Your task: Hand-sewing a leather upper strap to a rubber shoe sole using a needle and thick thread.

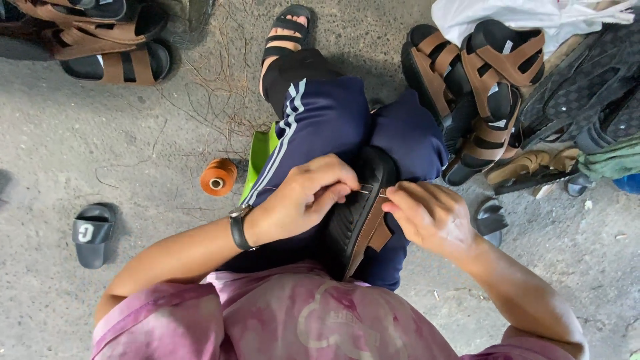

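Note:
A black sandal with a brown strap stands on edge between my knees, clamped by my dark blue trousers. My left hand rests on the sole and pinches a thin needle or awl at the strap's edge. My right hand grips the brown strap from the other side, fingertips close to the needle. A black watch sits on my left wrist.
An orange thread spool lies on the concrete by a green stool edge. Brown-and-black sandals are piled at upper right and upper left. A single black slide lies at left. A white bag sits at the top right.

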